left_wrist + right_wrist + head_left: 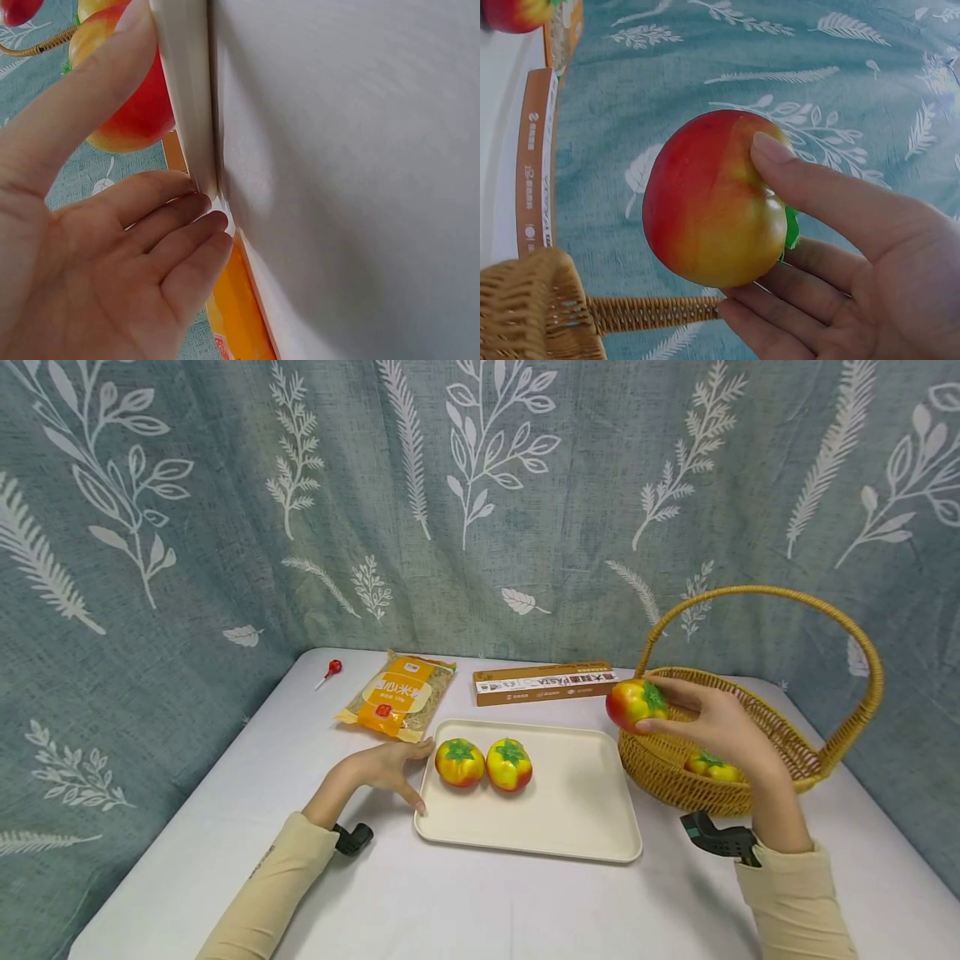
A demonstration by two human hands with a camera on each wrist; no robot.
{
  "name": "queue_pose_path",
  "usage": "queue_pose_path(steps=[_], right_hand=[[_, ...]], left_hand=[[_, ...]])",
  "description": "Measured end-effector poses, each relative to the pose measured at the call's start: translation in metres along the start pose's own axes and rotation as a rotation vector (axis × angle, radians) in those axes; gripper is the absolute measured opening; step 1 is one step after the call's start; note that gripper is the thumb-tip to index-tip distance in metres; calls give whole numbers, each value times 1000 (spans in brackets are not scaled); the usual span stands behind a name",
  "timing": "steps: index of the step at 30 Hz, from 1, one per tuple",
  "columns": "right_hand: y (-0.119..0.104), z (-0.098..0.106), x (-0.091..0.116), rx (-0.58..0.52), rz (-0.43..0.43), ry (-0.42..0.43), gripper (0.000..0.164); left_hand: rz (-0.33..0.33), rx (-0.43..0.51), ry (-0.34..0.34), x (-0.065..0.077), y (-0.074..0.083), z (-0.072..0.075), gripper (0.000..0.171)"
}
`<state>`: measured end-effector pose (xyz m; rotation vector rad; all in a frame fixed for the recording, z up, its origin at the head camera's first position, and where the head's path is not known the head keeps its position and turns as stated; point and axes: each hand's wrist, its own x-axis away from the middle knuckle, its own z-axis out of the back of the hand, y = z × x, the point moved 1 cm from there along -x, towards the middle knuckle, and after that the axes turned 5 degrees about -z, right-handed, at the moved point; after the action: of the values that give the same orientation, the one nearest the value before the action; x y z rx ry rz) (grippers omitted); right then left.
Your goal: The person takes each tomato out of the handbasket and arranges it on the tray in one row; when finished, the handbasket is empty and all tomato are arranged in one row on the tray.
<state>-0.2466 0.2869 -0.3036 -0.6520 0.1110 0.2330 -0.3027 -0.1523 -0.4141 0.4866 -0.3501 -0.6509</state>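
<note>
My right hand [708,718] pinches a red-and-yellow persimmon [633,704] with a green leafy top between thumb and fingers, above the left rim of the wicker basket [645,774]. In the right wrist view the persimmon [716,199] fills the middle, its green top turned toward the palm. Another persimmon [712,767] lies inside the basket. Two more, a left persimmon [460,763] and a right persimmon [509,766], sit side by side in the left part of the cream tray [555,814]. My left hand [386,768] spreads its fingers along the tray's left edge, thumb at the rim.
Behind the tray lie a long brown pasta box [543,683] and an orange grain bag [401,693]. A red lollipop [333,667] is at the far left of the white table [420,902]. The basket's tall handle [757,589] arches up at the right, before a patterned curtain [480,568].
</note>
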Motion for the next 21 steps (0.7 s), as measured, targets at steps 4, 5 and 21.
queue_pose_path(steps=[4,5,21], right_hand=[[-5,-6,-1,10,31,-6,74],[-7,-8,-2,13,38,-8,74],[-17,-39,-9,36,89,-68,73]], left_hand=[[2,-3,-2,-1,0,0,105],[1,-4,-2,-1,0,0,105],[8,-8,0,-2,-2,-1,107]])
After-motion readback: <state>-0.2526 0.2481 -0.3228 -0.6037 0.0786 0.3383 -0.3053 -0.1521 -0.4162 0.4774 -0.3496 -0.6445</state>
